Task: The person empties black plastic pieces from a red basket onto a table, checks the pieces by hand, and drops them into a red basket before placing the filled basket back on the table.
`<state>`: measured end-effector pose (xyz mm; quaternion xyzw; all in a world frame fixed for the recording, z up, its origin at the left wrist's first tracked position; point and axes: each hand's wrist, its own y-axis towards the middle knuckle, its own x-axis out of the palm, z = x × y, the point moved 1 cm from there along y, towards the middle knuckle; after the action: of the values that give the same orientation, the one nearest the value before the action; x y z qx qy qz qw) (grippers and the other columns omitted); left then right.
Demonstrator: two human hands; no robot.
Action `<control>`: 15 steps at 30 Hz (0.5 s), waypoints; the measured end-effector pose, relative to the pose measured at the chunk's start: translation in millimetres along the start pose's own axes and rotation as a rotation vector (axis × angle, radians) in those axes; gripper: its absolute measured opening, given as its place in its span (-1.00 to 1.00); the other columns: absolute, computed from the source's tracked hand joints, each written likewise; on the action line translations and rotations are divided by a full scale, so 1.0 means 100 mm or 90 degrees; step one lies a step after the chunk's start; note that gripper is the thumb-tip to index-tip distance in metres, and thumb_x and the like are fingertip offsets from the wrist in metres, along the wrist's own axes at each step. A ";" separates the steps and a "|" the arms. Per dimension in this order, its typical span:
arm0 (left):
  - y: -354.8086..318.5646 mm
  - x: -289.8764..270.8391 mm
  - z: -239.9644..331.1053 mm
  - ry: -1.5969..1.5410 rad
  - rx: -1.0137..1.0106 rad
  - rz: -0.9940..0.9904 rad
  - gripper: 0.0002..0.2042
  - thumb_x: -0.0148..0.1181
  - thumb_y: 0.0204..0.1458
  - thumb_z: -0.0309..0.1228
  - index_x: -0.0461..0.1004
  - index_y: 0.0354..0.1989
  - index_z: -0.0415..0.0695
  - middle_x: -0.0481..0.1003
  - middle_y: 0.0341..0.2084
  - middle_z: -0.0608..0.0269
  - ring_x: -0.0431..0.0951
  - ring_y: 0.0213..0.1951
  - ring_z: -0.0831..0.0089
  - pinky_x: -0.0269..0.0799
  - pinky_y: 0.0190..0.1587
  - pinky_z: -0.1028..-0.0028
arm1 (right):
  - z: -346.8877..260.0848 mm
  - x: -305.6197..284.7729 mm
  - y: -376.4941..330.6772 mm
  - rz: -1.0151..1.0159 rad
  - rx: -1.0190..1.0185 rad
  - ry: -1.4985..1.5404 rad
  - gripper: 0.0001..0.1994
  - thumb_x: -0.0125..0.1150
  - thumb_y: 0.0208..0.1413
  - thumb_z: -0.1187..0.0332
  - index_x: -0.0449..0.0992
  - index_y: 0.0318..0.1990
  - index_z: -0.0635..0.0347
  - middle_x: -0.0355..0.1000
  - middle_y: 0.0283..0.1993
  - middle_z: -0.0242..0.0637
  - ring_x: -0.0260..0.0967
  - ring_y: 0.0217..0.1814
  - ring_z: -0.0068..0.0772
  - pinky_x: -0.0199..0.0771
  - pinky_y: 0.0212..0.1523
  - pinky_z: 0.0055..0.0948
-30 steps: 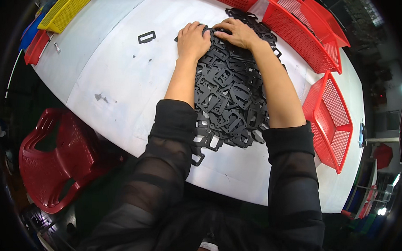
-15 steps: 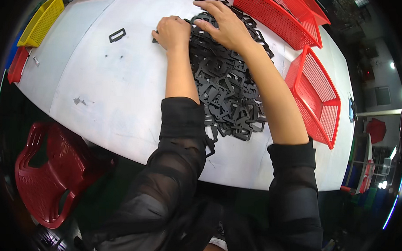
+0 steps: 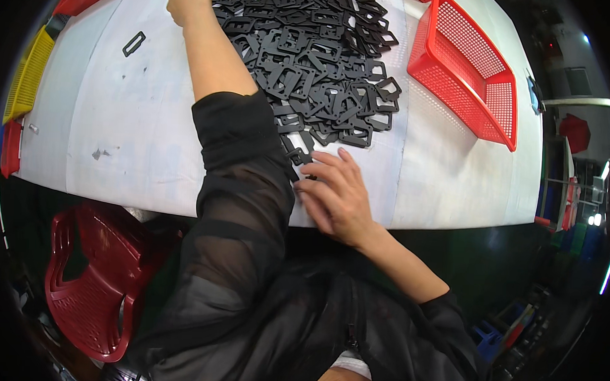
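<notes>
A large heap of flat black frame-shaped plastic parts [image 3: 302,69] lies on the white table [image 3: 156,128]. At the upper edge of the view, beside the heap's far left side, is my left hand [image 3: 190,4]; its fingers look curled in, and what they may hold is hidden. Close to the table's front edge my right hand [image 3: 338,195] has its fingers apart, their tips at a few stray black parts [image 3: 297,152] at the near end of the heap. My left sleeve hides some of these parts. One single black frame [image 3: 133,44] lies apart on the left.
A red perforated basket [image 3: 467,75] stands right of the heap. At the left edge are a yellow basket [image 3: 28,77] and red baskets [image 3: 11,146]. A dark red plastic chair [image 3: 104,277] stands on the floor at the near left.
My right hand has come from the heap's far side back to its near end. My left hand has shifted to the upper edge of the view. The view itself has moved too.
</notes>
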<state>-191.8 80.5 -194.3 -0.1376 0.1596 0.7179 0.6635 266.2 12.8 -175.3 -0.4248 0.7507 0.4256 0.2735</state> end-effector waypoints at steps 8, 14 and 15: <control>0.28 -0.79 0.62 0.034 0.148 0.039 -0.57 0.18 -0.09 -0.04 0.62 -0.10 0.00 0.53 -0.02 0.03 0.48 0.08 0.11 0.32 0.17 0.31 | -0.10 0.36 0.24 -0.196 -0.129 -0.093 -0.69 0.14 0.01 0.30 0.54 -0.06 0.03 0.39 0.13 -0.35 0.07 0.42 -0.22 -0.33 0.38 0.38; 1.12 -1.55 -0.46 0.423 0.081 -0.049 -0.47 -0.15 0.09 -0.07 0.37 0.21 0.01 0.32 0.22 0.05 0.26 0.26 -0.06 0.08 0.25 -0.16 | 0.06 0.10 0.37 -0.082 -0.124 -0.193 -0.63 0.16 0.06 0.34 0.50 0.07 -0.10 0.32 0.26 -0.47 0.05 0.44 -0.28 -0.34 0.39 0.34; 1.30 -1.66 -0.87 0.388 0.122 -0.035 -0.45 -0.16 0.12 -0.04 0.33 0.24 -0.02 0.29 0.25 0.08 0.23 0.28 -0.05 0.01 0.26 -0.21 | 0.04 -0.04 0.50 -0.028 -0.121 -0.113 -0.58 0.24 0.00 0.33 0.49 0.09 -0.12 0.30 0.27 -0.44 0.04 0.45 -0.25 -0.29 0.41 0.28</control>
<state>-308.6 -115.0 -200.1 -0.2870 0.4141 0.6072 0.6144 224.8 31.4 -153.5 -0.4255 0.6703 0.5249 0.3068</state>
